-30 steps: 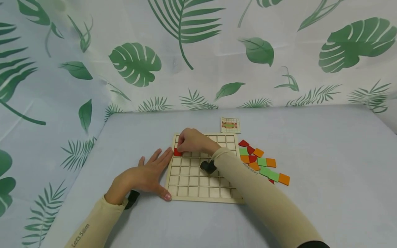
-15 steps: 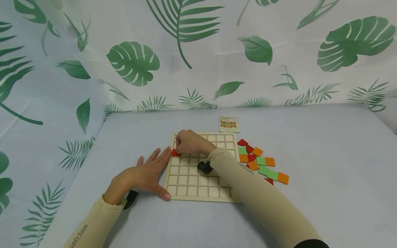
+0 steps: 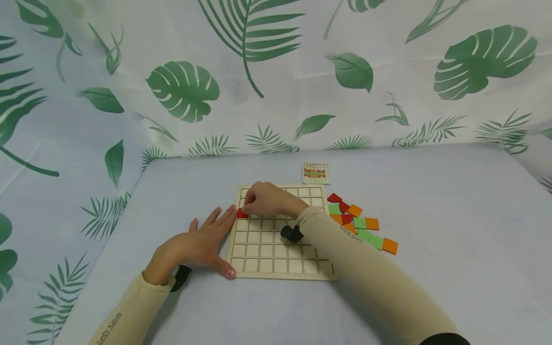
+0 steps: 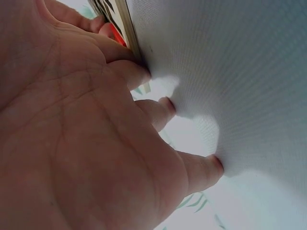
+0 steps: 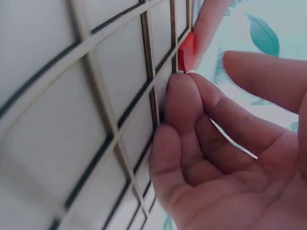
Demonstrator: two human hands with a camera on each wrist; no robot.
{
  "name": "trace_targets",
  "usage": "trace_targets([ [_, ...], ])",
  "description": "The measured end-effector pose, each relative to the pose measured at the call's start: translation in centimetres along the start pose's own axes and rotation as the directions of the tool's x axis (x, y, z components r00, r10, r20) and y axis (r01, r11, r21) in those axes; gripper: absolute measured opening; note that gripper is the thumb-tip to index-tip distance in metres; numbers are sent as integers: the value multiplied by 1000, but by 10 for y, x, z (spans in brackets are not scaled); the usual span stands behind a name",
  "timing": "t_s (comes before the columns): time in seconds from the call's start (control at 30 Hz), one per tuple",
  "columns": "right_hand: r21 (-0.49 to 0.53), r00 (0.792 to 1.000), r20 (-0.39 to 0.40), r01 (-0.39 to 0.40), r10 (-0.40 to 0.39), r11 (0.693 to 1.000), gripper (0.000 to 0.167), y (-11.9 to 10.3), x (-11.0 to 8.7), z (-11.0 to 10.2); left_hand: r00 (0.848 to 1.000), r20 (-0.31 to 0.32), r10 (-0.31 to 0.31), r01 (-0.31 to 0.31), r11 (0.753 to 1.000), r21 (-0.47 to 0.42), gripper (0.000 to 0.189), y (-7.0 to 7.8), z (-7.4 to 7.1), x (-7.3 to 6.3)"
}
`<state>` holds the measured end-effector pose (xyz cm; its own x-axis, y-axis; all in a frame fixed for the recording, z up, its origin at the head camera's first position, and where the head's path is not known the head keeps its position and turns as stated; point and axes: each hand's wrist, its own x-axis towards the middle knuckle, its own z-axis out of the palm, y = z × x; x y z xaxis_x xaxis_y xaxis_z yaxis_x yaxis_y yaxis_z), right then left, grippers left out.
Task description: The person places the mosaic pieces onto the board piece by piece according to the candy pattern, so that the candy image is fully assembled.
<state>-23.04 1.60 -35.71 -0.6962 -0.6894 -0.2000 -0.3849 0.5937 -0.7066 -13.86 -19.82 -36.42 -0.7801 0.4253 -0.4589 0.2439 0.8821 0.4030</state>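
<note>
A pale wooden grid board [image 3: 280, 276] lies flat on the table. In its left column sits a red tile [image 3: 242, 213], at the board's left edge. My right hand [image 3: 271, 199] reaches over the board, its bent fingertips at the right side of this red tile [image 5: 186, 51]. In the right wrist view the thumb stands apart from the other fingers [image 5: 184, 100], and nothing shows pinched between them. My left hand [image 3: 200, 245] lies spread beside the board, its thumb and fingers along the left edge. Its other fingertips touch the cloth in the left wrist view.
Several red, orange and green tiles [image 3: 372, 224] lie scattered right of the board, some hidden behind the right sleeve [image 3: 366, 268]. A small pattern card [image 3: 316, 173] lies behind the board. A leaf-print curtain [image 3: 280, 76] hangs at the back and left.
The right hand stays at the red tile, with only small shifts of fingers and wrist. The left hand keeps its place. The head view has shifted slightly.
</note>
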Motion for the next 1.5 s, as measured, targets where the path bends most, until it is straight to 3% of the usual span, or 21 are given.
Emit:
trace_targets([
  [0.43, 155, 992, 7, 120, -122, 981, 44, 18, -69, -7, 1000, -4, 5, -5, 1000, -18, 147, 2, 1, -1],
  [0.73, 208, 993, -102, 83, -62, 975, 48, 38, -112, -30, 1000, -5, 21, -21, 1000, -23, 148, 0, 2, -3],
  [1.13, 115, 967, -225, -91, 116, 989, 45, 82, -145, -78, 999, -12, 47, -47, 999, -25, 149, -1, 1, -4],
  [1.5, 71, 952, -176, -240, 249, 968, 43, 112, -160, -90, 999, -13, 46, -46, 999, -28, 149, 2, 0, -4],
])
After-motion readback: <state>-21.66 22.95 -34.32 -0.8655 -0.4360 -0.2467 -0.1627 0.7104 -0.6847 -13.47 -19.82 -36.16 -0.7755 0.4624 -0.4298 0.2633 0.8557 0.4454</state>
